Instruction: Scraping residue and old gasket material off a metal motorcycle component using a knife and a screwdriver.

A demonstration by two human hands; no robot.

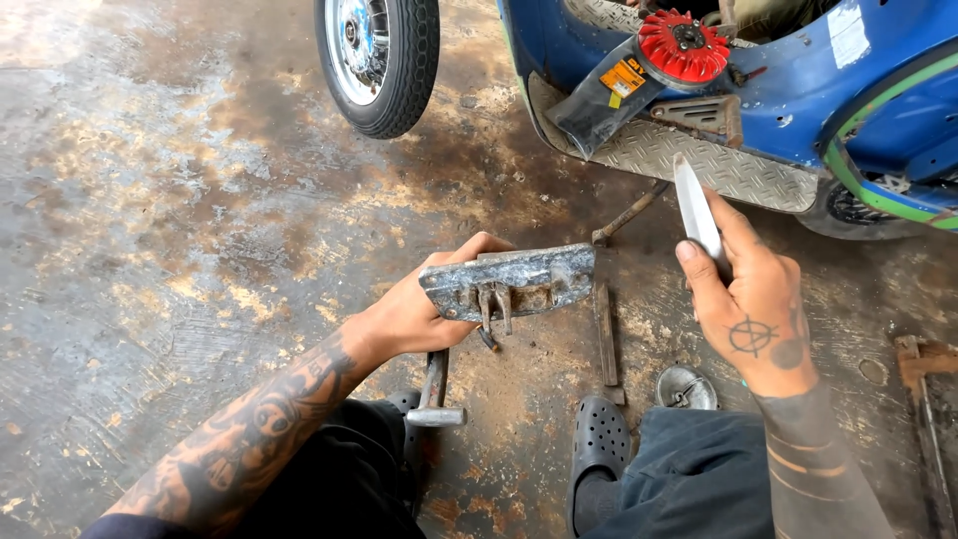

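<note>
Left hand (419, 309) gripping a worn grey metal plate (514, 279) by its left end, fingers curled behind it and thumb lying along the top edge, holding it level above the floor (150, 200) near the middle of the view. Plate looking scuffed and grimy, roughly rectangular, with two rusty bent hooks (494, 314) hanging from its underside. Right hand (758, 299) closing around a pale flat blade-like tool (696, 210), pinching it between thumb and fingers, tip pointing up toward the blue scooter (788, 90) at the far right edge of the floor. Tool's handle sitting hidden inside the hand, so its kind staying hard to tell.

Lying on the stained concrete between the knees: a hammer (435, 394) partly covered by the left forearm, a rusty flat bar (605, 334), and a small round metal cap (685, 387) half hidden behind the right knee. Resting beside the bar, a black perforated clog (599, 439). Standing at the far edge, a black tyre with a spoked wheel (379, 55), cut off at the top. Sitting on the scooter's chequered footboard (689, 160), a red finned part (684, 45). Showing at the right edge, a rusty frame piece (923, 369), cut off.
</note>
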